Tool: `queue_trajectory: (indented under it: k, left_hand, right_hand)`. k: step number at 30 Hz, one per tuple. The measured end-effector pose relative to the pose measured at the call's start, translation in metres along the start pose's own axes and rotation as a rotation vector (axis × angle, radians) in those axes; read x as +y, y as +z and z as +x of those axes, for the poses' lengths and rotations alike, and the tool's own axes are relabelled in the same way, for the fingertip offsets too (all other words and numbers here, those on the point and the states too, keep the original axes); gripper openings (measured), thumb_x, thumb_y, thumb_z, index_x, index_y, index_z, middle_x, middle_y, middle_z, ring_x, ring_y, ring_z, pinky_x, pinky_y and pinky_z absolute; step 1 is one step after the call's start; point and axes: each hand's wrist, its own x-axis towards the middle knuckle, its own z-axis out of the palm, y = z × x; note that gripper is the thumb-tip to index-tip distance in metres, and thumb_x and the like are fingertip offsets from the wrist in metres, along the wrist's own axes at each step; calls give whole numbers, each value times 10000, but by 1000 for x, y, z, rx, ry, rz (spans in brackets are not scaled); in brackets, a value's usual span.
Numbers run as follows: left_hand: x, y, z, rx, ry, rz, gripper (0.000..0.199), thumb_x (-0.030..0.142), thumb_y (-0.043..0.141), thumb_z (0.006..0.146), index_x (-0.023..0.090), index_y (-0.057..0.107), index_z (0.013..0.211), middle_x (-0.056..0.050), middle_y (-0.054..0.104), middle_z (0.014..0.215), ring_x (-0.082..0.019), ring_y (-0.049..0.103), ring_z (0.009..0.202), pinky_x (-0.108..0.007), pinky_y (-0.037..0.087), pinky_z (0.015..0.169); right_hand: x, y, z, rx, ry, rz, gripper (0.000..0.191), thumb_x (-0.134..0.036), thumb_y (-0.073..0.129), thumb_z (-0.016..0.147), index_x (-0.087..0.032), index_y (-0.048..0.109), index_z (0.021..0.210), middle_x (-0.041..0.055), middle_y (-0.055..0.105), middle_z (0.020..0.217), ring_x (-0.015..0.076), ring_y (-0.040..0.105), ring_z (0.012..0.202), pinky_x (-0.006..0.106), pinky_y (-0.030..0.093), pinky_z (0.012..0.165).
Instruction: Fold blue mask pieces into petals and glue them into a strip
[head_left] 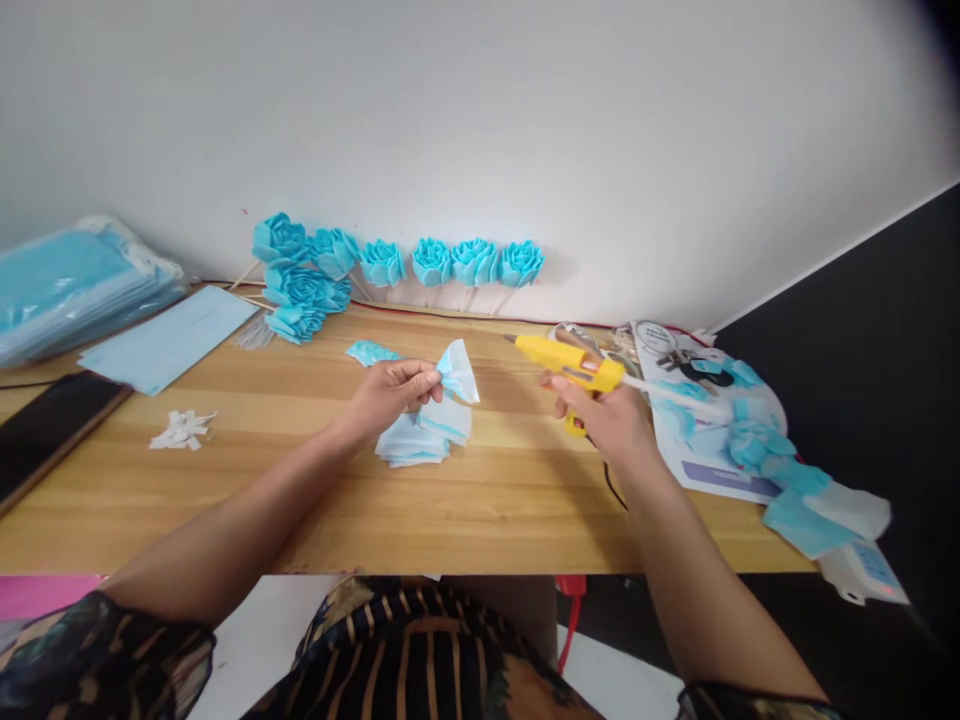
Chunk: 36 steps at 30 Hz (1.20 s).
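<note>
My left hand (394, 390) pinches a gathered light blue and white fabric petal (459, 373), its wide end fanned out to the right. Below it on the table lies a small stack of pale blue fabric pieces (416, 440). A bright blue gathered piece (371, 352) rests just behind my left hand. My right hand (604, 415) is wrapped round a yellow hot glue gun (574, 362) held above the table. The gun's nozzle points left toward the petal, apart from it, and a white glue stick (671, 398) sticks out of its rear.
Several blue fabric flowers on sticks (431, 262) lean against the wall. At left are a plastic-wrapped blue pack (75, 290), a light blue sheet (169, 340), a dark phone-like slab (56, 430) and white scraps (182, 430). Blue scraps (761, 445) lie over a printed sheet (720, 482) at right.
</note>
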Motion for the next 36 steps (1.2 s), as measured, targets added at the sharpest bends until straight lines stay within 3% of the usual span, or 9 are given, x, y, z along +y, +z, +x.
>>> queue_trajectory:
  k: [3,6,13,21,36]
  left_hand:
    - [0,-1,1,-22,-5,-2,414,526,691,783,141,652,636,-6,559,577,-88,439,535,-213,340,518]
    - [-1,-2,1,-47,-3,-7,448,546,666,808,142,627,617,1,542,558,-84,439,527,-208,341,516]
    - [-1,-4,-1,-96,-33,30,481,560,658,825,153,583,579,16,500,508,-79,411,489,-204,306,482]
    - [-1,-2,-1,-121,-56,24,500,573,651,825,152,572,568,16,504,506,-69,384,474,-205,290,471]
    - [1,0,-2,-89,-75,14,518,591,705,777,155,565,536,20,479,478,-76,396,468,-214,297,475]
  right_hand:
    - [-16,5,1,-45,-42,334,496,-496,629,879,-217,636,1289,63,706,854,188,628,718,267,454,477]
    - [-9,19,-4,-133,-36,430,450,-499,614,904,-202,661,1238,46,699,778,143,562,577,269,435,460]
    - [19,35,-19,-185,-17,489,546,-584,607,882,-196,641,1265,35,678,738,138,510,547,278,426,463]
    - [16,32,-20,-252,12,470,500,-487,647,883,-206,641,1297,-6,627,694,108,460,527,253,381,471]
    - [8,35,-20,-242,80,421,523,-394,684,826,-195,668,1310,-18,592,664,98,455,538,229,389,460]
